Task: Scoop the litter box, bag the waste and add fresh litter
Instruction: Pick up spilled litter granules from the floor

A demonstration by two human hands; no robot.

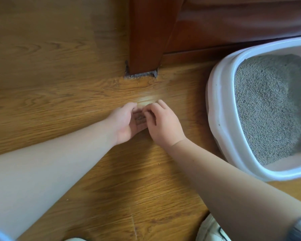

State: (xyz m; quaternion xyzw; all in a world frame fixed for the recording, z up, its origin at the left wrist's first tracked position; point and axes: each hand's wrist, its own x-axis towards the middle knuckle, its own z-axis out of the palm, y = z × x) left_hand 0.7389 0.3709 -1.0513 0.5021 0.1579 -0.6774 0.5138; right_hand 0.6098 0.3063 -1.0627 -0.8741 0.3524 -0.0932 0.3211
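Observation:
A white litter box (217, 105) stands on the wooden floor at the right, filled with grey litter (268, 105). My left hand (123, 122) lies low over the floor at the centre, palm up and cupped, with a small heap of grey litter grains (140, 119) in it. My right hand (163, 122) is right beside it, its fingers curled down at the edge of the cupped palm, touching the grains. Whether its fingertips pinch any grains is hidden.
A reddish-brown wooden furniture leg (144, 40) stands on the floor just beyond my hands, with dust and litter grains at its foot (141, 75). A wooden panel runs behind the box. Loose grains dot the floor. My light trouser leg (210, 228) shows at the bottom.

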